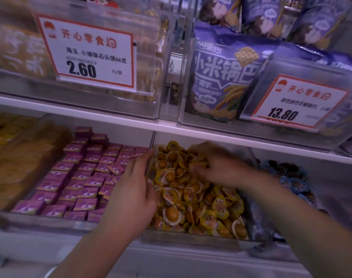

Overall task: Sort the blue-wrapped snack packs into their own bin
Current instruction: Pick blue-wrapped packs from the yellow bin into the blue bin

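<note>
Reaching from the near edge of the lower shelf, two bare forearms extend into a row of clear bins. Left hand (pixel 131 189): straight fingers laid along the clear divider (pixel 151 157) between two bins, palm turned toward the yellow packs; its grip is released and carries nothing. Right hand (pixel 215 167): blurred, hovering over the far part of the middle bin (pixel 191 238), fingers bent down among the packs; whether its grip has anything cannot be told. Middle bin: heaped with yellow-wrapped snack packs (pixel 199 199), round, each showing a brown ball. Bin toward the left edge of the shelf: purple-wrapped square packs (pixel 78 177) laid in rows. Further left, pale tan packets (pixel 20 163) lie blurred. Bin toward the right edge: blue-wrapped snack packs (pixel 291 180), of the same round form, piled behind the right forearm and partly hidden by it; none is in either hand. Upper shelf (pixel 90 109), beyond the white shelf edge: a clear bin with a price card marked 2.60 (pixel 88 51) at the left, holding pale yellowish packets; at the right, large purple bags (pixel 221 77) standing upright behind a price card marked 13.80 (pixel 297 101).
</note>
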